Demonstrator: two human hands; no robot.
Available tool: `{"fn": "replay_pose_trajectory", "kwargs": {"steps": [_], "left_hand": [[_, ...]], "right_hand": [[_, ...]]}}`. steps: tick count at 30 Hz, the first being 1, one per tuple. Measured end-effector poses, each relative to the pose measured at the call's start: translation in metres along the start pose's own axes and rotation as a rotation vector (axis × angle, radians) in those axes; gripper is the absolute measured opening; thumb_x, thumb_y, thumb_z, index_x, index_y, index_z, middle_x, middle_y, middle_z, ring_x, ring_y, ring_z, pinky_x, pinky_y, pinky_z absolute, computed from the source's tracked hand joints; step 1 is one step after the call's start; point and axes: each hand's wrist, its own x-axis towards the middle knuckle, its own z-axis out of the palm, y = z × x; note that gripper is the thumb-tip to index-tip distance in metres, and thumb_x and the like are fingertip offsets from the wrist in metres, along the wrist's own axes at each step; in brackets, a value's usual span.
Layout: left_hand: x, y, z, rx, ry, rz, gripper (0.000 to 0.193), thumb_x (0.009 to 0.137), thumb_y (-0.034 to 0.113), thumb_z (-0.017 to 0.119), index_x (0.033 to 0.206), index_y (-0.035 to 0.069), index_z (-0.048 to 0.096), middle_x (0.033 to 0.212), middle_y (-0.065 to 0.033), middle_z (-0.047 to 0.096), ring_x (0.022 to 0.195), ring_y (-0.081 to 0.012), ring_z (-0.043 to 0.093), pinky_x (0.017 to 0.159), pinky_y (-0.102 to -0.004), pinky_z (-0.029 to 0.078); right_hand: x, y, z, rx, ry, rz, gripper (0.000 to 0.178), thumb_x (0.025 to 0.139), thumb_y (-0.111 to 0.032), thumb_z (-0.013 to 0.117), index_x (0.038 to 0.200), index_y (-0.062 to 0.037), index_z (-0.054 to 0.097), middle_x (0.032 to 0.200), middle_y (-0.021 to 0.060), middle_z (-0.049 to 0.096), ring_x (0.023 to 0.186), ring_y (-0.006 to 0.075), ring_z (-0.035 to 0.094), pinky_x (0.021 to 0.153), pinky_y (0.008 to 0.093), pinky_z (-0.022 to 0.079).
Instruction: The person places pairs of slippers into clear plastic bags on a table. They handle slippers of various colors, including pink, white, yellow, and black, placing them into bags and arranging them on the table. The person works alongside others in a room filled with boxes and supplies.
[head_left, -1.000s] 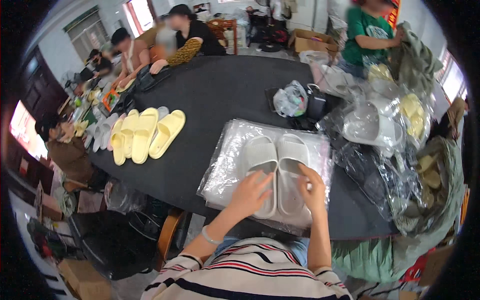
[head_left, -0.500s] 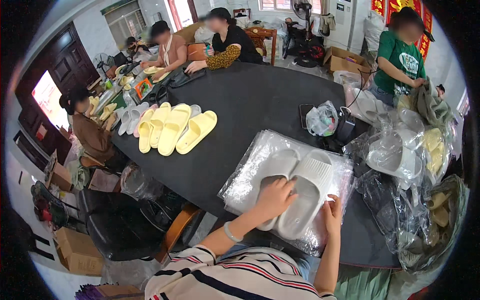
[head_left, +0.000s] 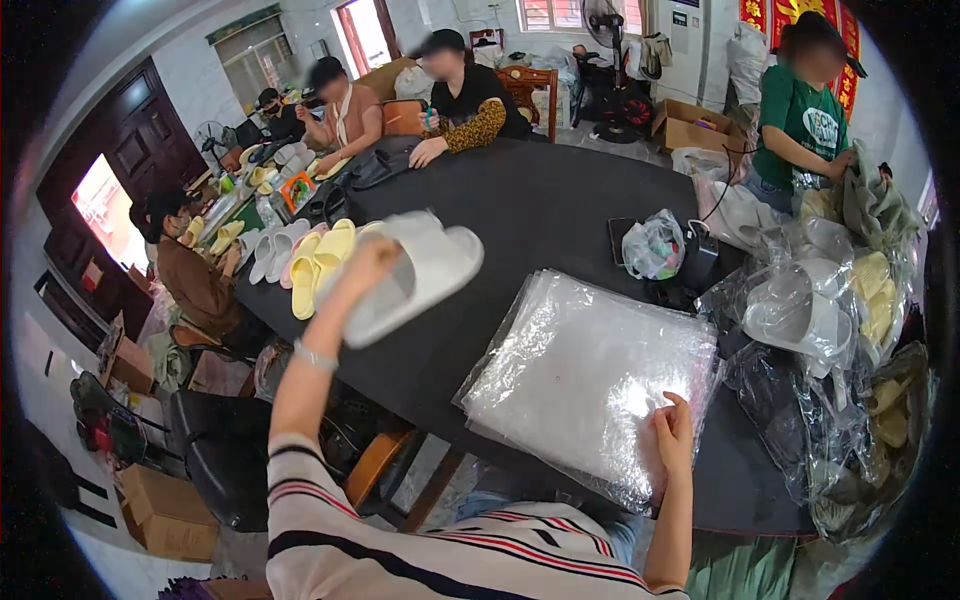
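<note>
Grey slippers (head_left: 437, 268), blurred in closed left hand (head_left: 375, 258), partly hide yellow slippers (head_left: 303, 287); half-open right hand (head_left: 673, 430) over clear bags (head_left: 580, 370), table's (head_left: 590, 200) near edge.

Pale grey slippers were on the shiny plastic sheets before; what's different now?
The left hand has taken hold of the pale grey open-toed slippers and carried them left, off the square clear plastic stack. The right hand moved from the slippers to the stack's right side. The stack stayed on the black table.

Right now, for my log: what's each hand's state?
Left hand: closed, holding pale grey slippers.
Right hand: loosely open over the clear plastic stack; contact unclear.
</note>
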Motion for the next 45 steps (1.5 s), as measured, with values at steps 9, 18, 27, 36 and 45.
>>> {"fn": "replay_pose_trajectory", "kwargs": {"steps": [9, 18, 27, 36, 45], "left_hand": [[0.102, -0.059, 0.012, 0.098, 0.416, 0.117, 0.018, 0.082, 0.014, 0.065, 0.097, 0.007, 0.07, 0.103, -0.0162, 0.067, 0.101, -0.0343, 0.061, 0.091, -0.0404, 0.048], [-0.037, 0.075, 0.178, -0.449, -0.238, -0.232, 0.065, 0.099, 0.042, 0.047, 0.14, -0.008, 0.038, 0.146, -0.0239, 0.04, 0.138, -0.0325, 0.035, 0.114, -0.0356, 0.026], [-0.087, 0.119, 0.188, -0.642, -0.483, -0.17, 0.064, 0.104, 0.033, 0.035, 0.151, -0.003, 0.009, 0.157, -0.021, 0.017, 0.147, -0.0268, 0.013, 0.119, -0.0366, 0.006], [-0.096, 0.113, 0.205, -0.131, -0.332, 0.079, 0.075, 0.095, 0.031, 0.054, 0.15, -0.003, 0.016, 0.155, -0.0226, 0.022, 0.144, -0.034, 0.022, 0.117, -0.0455, 0.015], [-0.11, 0.136, 0.202, -0.078, -0.113, 0.137, 0.057, 0.093, 0.026, 0.055, 0.146, 0.012, 0.038, 0.151, -0.0235, 0.029, 0.137, -0.0371, 0.033, 0.114, -0.0486, 0.023]], "right_hand": [[0.006, 0.013, 0.006, -0.105, -0.023, -0.026, 0.034, 0.09, -0.002, 0.059, 0.123, -0.0035, 0.054, 0.081, -0.0013, 0.053, 0.071, 0.0061, 0.049, 0.063, 0.0213, 0.041], [0.001, 0.003, -0.023, -0.157, 0.19, -0.257, 0.034, 0.091, -0.008, 0.059, 0.124, -0.0004, 0.055, 0.115, 0.0094, 0.06, 0.108, 0.0194, 0.055, 0.091, 0.0312, 0.044], [0.001, 0.033, -0.056, -0.165, 0.075, 0.035, 0.064, 0.1, -0.029, 0.047, 0.148, 0.0051, 0.022, 0.154, 0.0223, 0.024, 0.144, 0.032, 0.022, 0.117, 0.0393, 0.017], [0.013, 0.024, -0.05, -0.484, 0.17, -0.114, 0.084, 0.085, -0.017, 0.064, 0.148, 0.008, 0.014, 0.146, 0.0327, 0.031, 0.135, 0.044, 0.033, 0.112, 0.0439, 0.026], [0.064, 0.007, -0.091, -0.008, 0.422, -0.188, 0.077, 0.087, -0.006, 0.065, 0.152, -0.0116, 0.025, 0.157, 0.0151, 0.022, 0.144, 0.0282, 0.022, 0.113, 0.0419, 0.026]]}}
